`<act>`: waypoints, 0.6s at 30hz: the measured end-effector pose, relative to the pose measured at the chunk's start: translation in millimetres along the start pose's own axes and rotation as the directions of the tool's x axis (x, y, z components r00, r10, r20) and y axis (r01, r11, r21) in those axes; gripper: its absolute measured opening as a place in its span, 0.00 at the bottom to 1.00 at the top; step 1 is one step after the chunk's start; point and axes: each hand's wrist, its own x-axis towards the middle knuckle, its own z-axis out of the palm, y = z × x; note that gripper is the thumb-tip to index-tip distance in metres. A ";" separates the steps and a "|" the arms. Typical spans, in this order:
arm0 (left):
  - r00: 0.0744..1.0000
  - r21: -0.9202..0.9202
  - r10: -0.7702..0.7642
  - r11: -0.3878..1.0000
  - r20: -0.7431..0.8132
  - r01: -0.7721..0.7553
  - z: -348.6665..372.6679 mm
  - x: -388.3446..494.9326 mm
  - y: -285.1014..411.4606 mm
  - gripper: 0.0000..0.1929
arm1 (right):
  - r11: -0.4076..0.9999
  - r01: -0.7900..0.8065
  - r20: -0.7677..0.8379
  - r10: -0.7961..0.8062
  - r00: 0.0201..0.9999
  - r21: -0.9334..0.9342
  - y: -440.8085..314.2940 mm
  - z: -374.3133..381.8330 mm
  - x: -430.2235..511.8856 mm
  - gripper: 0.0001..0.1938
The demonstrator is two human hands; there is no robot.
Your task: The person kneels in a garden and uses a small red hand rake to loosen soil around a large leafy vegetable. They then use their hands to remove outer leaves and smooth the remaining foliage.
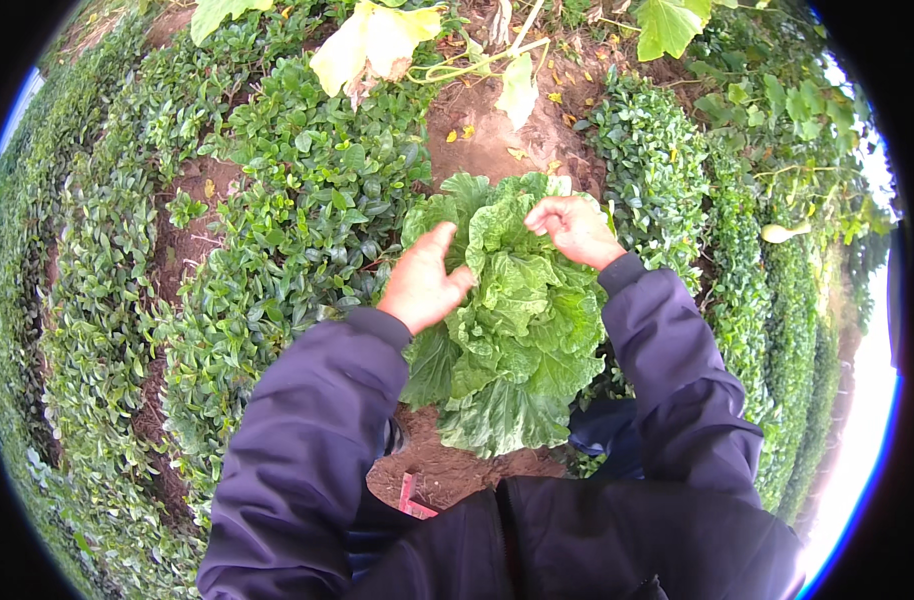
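A large leafy cabbage (513,300), likely Chinese cabbage, grows or stands in front of me, its pale green, crinkled leaves spread wide. My left hand (431,279) is over its left side, fingers pointing up the picture and thumb apart, holding nothing. Above the cabbage's upper right is my right hand (572,227), fingers curled loosely towards the thumb with a gap between them; nothing shows in it. Whether either hand touches the leaves I cannot tell. Dark sleeves cover both arms. Broad outer leaves spread at the bottom, over brown soil.
Rows of dense, low green bushes (292,210) run on the left, with more bushes (652,172) at right. A vine with yellowed leaves (374,45) hangs at the top above bare soil (487,135). A pale gourd (783,233) is at far right. Part of a red object (408,491) shows near my legs.
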 end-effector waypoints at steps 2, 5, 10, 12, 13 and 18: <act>0.988 0.147 0.144 0.980 -0.054 -0.135 47.3 -23.2 9.1 0.45 | 0.988 0.148 -0.284 -0.151 0.947 -0.032 -22.3 3.0 -4.5 0.11; 0.989 0.303 0.143 0.942 0.021 -0.143 110.1 -45.8 19.8 0.45 | 0.879 0.431 -0.177 -0.466 0.867 -0.205 -51.2 8.3 -11.0 0.12; 0.983 0.353 0.173 0.925 -0.053 -0.143 153.5 -54.6 17.4 0.49 | 0.721 0.433 0.302 -0.313 0.900 -0.541 -54.5 27.8 -14.6 0.18; 0.985 0.325 0.165 0.935 -0.056 -0.138 157.6 -53.8 16.5 0.49 | 0.655 0.332 0.323 -0.140 0.936 -0.679 -40.6 27.0 -19.2 0.20; 0.986 0.327 0.159 0.935 -0.051 -0.134 158.5 -53.7 16.1 0.49 | 0.703 0.313 0.316 -0.130 0.940 -0.639 -32.8 25.2 -19.9 0.24; 0.987 0.330 0.156 0.935 -0.042 -0.133 161.8 -57.4 16.5 0.48 | 0.770 0.304 0.284 -0.165 0.944 -0.562 -4.8 22.3 -23.5 0.29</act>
